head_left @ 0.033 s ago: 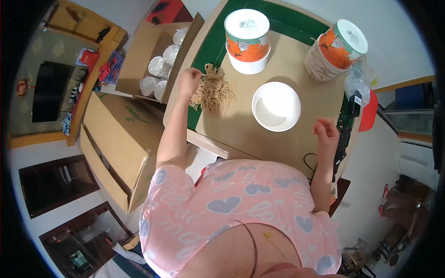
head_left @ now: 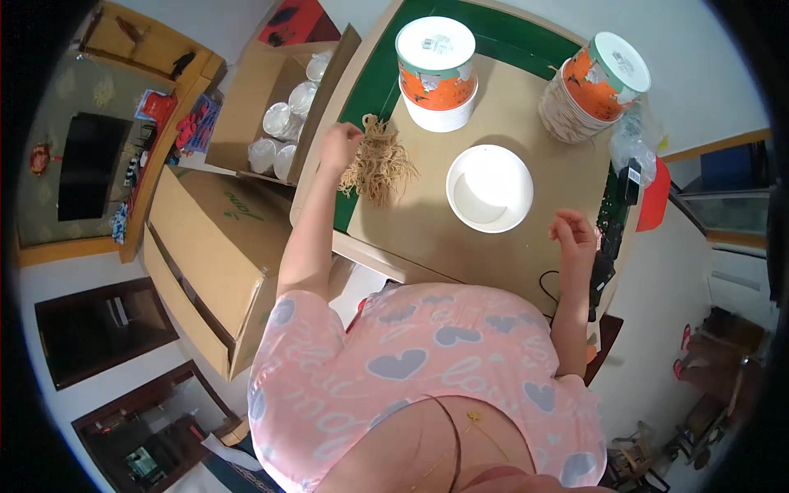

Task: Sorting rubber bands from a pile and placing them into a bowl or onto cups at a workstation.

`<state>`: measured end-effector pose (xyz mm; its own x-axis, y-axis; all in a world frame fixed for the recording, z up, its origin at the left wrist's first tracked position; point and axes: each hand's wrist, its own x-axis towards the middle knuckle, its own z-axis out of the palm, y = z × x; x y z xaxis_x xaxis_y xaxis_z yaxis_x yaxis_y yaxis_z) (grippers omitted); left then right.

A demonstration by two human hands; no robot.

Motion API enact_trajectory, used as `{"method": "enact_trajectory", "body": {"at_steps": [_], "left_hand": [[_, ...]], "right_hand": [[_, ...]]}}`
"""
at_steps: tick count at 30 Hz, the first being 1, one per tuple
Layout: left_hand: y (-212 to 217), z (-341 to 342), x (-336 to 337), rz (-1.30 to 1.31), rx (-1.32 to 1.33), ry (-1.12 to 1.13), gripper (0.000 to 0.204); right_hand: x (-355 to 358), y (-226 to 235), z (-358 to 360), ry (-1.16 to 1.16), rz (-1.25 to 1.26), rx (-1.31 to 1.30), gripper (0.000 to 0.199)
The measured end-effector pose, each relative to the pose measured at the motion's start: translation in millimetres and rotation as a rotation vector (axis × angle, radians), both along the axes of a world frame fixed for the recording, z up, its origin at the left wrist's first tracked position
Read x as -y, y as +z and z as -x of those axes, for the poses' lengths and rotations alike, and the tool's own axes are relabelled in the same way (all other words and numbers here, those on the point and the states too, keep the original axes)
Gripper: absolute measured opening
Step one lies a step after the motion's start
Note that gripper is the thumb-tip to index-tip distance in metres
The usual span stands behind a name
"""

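My left hand (head_left: 339,146) is closed at the left edge of a tangled bundle of tan strands (head_left: 378,164) on the table. Its fingertips are pressed together by the bundle; whether a strand is between them I cannot make out. Right of the bundle stands a round white paper bowl (head_left: 490,189), its inside facing up. My right hand (head_left: 573,230) hovers right of and nearer than the bowl, apart from it, fingers curled in with nothing visible in them. Behind the bowl is an upside-down stack of paper buckets (head_left: 437,70), orange-printed on top and white below.
A second, tilted stack of paper buckets (head_left: 596,86) stands at the back right, beside a clear plastic bag (head_left: 633,144). Black devices (head_left: 608,255) line the right table edge. To the left, an open carton (head_left: 246,107) holds wrapped white goods; a larger carton (head_left: 209,238) sits nearer.
My right hand has shifted very slightly to the left. My left hand stays by the strands, and the bowl and stacks stand as before.
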<state>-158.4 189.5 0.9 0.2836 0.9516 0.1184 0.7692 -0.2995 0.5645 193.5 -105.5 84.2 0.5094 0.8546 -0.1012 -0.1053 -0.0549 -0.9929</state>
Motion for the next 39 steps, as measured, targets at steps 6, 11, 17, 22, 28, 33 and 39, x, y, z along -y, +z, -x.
{"method": "enact_trajectory", "body": {"at_steps": [6, 11, 17, 22, 28, 33, 39], "left_hand": [[-55.0, -5.4, 5.4, -0.070, -0.310, 0.177, 0.016], [-26.9, 10.9, -8.2, 0.106, 0.099, 0.291, 0.019], [-66.9, 3.1, 6.7, 0.267, -0.249, 0.250, 0.026], [-60.1, 6.1, 1.6, 0.199, 0.262, 0.395, 0.014], [25.7, 17.7, -1.6, 0.046, 0.594, 0.309, 0.015], [113.1, 1.8, 13.4, -0.074, 0.821, 0.230, 0.015], [204.2, -24.1, 64.2, -0.149, 0.785, 0.004, 0.012]], "right_hand": [[7.0, 4.5, 31.0, 0.106, 0.053, -0.040, 0.009], [16.6, 3.5, 30.5, 0.088, 0.036, -0.065, 0.010], [21.8, -11.9, 38.2, 0.202, 0.023, -0.141, 0.011], [21.6, 3.2, 43.2, 0.215, 0.055, -0.138, 0.012], [22.4, 0.0, 40.1, 0.259, 0.102, -0.141, 0.012], [18.0, -0.2, 43.8, 0.307, 0.075, -0.130, 0.011], [9.7, 15.3, 48.0, 0.296, -0.038, -0.082, 0.013]]}}
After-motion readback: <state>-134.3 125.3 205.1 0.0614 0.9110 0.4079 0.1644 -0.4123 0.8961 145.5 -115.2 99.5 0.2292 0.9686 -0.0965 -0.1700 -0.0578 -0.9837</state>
